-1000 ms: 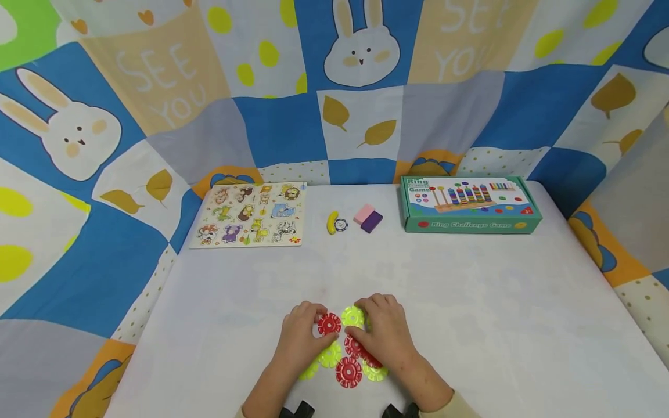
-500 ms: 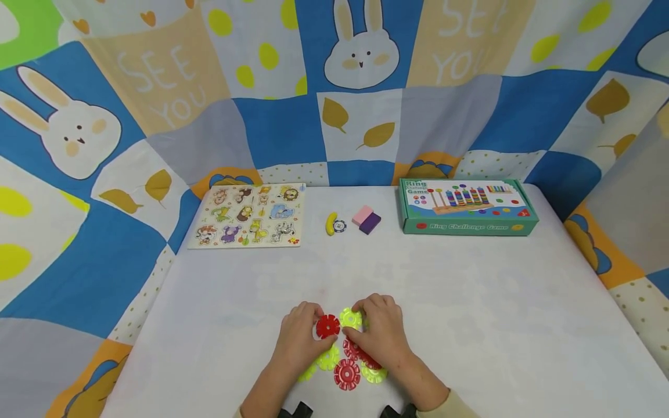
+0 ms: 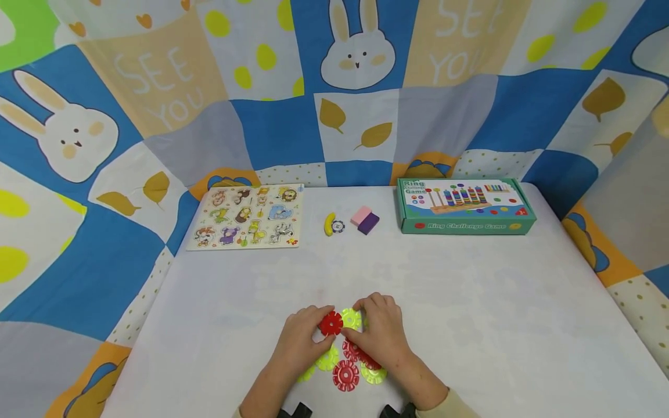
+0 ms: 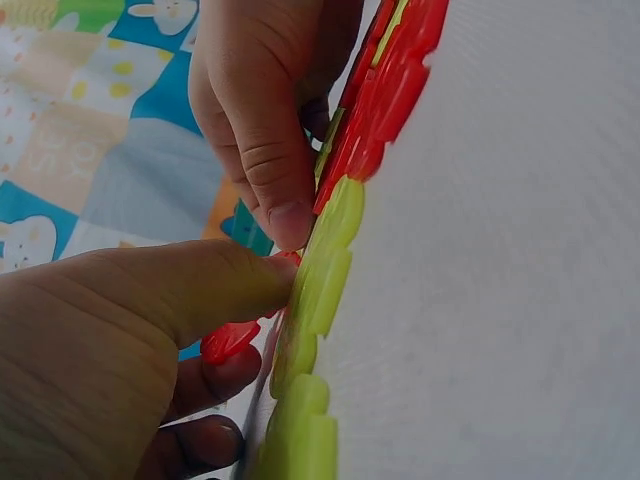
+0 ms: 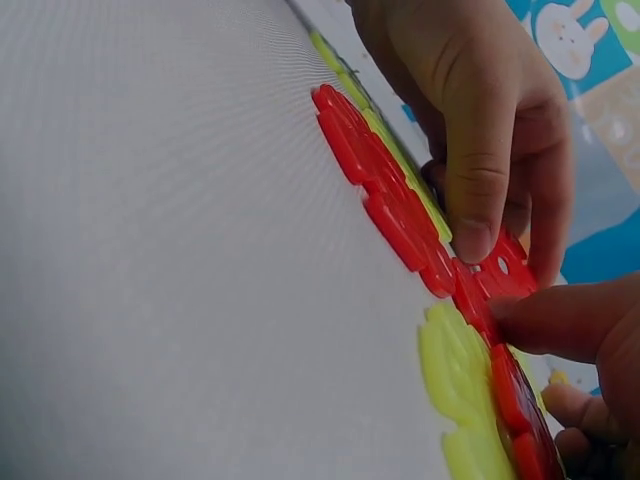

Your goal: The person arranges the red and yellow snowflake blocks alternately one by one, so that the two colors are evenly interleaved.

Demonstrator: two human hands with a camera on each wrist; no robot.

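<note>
Notched plastic discs, red and yellow-green, form a joined cluster on the white tabletop. In the head view my left hand (image 3: pixel 301 337) pinches a red disc (image 3: pixel 331 323) by its edges; that disc looks tilted in the right wrist view (image 5: pixel 505 262). My right hand (image 3: pixel 384 325) grips a yellow-green disc (image 3: pixel 351 319) beside it, with thumb at its near side and fingers at its far side. The hand covers part of the chain. Nearer the body lie another red disc (image 3: pixel 346 375) and a yellow-green disc (image 3: pixel 374 373). The left wrist view shows yellow-green discs (image 4: pixel 318 280) edge-on.
A wooden animal puzzle board (image 3: pixel 245 217) lies at the back left. Near the middle back are a yellow banana-shaped piece (image 3: pixel 329 224), a small round chip (image 3: pixel 338 226), a pink block (image 3: pixel 361 215) and a purple block (image 3: pixel 368 223). A green game box (image 3: pixel 467 207) stands back right.
The red disc in my left hand has turned and moved slightly right, up against the yellow-green disc. My left fingers have shifted along its far edge. The right hand stays almost still.
</note>
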